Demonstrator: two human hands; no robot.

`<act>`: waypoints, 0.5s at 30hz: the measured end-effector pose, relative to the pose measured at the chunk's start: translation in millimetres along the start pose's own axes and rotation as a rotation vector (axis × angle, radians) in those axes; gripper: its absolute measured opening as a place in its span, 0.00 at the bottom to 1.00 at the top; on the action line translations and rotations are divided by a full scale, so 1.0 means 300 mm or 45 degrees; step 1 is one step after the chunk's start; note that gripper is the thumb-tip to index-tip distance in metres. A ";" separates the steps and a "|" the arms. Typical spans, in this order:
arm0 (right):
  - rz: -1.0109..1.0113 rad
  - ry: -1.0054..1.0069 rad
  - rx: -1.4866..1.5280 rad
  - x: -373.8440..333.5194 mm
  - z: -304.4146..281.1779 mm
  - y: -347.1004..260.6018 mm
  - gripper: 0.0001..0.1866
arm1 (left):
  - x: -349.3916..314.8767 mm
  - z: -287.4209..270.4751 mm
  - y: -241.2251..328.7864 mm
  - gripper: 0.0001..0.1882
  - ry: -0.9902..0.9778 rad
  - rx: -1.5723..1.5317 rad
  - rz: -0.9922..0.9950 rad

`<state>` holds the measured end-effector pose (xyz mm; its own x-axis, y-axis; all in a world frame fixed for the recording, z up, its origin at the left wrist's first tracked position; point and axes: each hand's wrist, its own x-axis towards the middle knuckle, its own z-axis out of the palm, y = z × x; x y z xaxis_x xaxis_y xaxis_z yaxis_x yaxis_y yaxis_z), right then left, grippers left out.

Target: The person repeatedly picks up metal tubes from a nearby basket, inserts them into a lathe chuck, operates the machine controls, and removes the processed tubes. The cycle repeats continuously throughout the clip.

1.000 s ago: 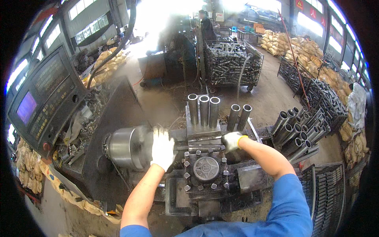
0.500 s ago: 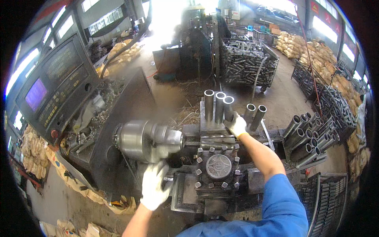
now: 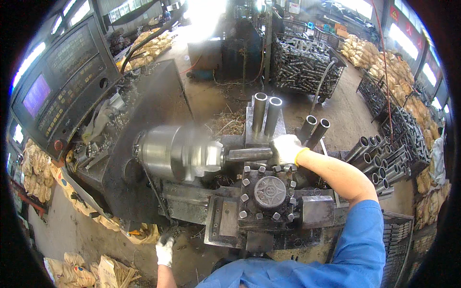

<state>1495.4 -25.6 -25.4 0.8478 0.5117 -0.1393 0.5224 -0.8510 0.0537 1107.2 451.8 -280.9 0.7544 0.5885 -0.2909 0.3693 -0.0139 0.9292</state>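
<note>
My right hand (image 3: 286, 149), in a white glove, is wrapped round a metal tube (image 3: 250, 154) lying level above the tool post (image 3: 269, 192). The tube's left end meets the jaws of the lathe chuck (image 3: 180, 152); whether it sits inside them I cannot make out. The chuck looks smeared, as if turning. Low on the left, away from the machine, hangs my gloved left hand (image 3: 164, 251), its fingertips dark and foreshortened. Two upright tubes (image 3: 266, 115) stand on a metal block beyond my right hand, and two more tubes (image 3: 314, 130) lean just right of it.
Many tubes (image 3: 377, 161) stand bundled on the right. A control panel (image 3: 60, 81) with a lit screen rises on the left, near a chip-strewn machine cover (image 3: 149, 101). Farther back is a wire bin (image 3: 307, 67) of metal parts. Sacks (image 3: 103, 273) lie on the floor at lower left.
My right hand has lifted one of three upright tubes off the block and brought it level at the chuck. My left hand has dropped from beside the chuck toward the lower left.
</note>
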 end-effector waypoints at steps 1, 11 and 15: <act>-0.015 -0.035 0.020 0.017 0.017 -0.009 0.25 | -0.020 -0.008 0.086 0.16 0.011 -0.001 -0.071; -0.460 -0.058 0.379 0.192 0.271 0.016 0.22 | 0.203 -0.323 -0.109 0.25 0.800 -0.536 -0.074; -0.497 -0.114 0.285 0.278 0.248 -0.065 0.29 | 0.238 -0.373 -0.078 0.19 0.689 -0.952 -0.111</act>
<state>1549.2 24.8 -111.5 0.5748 0.7954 -0.1920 0.7605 -0.6059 -0.2334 1091.6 584.6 -297.8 0.3144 0.8630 -0.3955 -0.1754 0.4622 0.8692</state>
